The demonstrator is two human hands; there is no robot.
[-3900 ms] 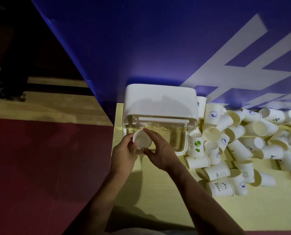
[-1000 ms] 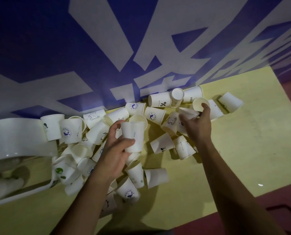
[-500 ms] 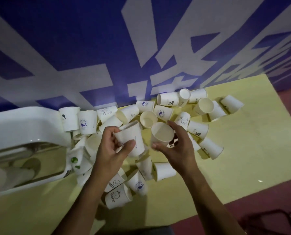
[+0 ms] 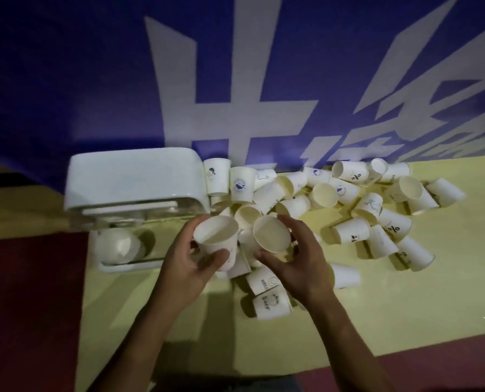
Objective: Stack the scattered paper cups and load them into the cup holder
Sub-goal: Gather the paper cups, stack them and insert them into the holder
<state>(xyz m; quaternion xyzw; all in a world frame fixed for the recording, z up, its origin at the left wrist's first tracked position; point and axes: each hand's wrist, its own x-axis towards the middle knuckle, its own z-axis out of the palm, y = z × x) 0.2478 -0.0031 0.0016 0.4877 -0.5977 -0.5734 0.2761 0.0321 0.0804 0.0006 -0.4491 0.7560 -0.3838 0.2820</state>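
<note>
The left hand [image 4: 190, 267] was curled round a first cup [image 4: 216, 239] and the right hand [image 4: 295, 267] round a second cup [image 4: 271, 234]. Both were held mouth-up, close but apart, just right of the cup holder [image 4: 134, 176], seemingly so one could be nested in the other. A stack [image 4: 117, 246] lay in the holder's clear front. The loose cups [image 4: 377, 210] lay scattered farther right of it on the tabletop [image 4: 405, 306].

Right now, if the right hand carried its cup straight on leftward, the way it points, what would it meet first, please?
Most likely the left-hand cup, which the left hand grips: the right hand with the right-hand cup sits close beside it, rims nearly touching. Depth is uncertain in one view.
</note>
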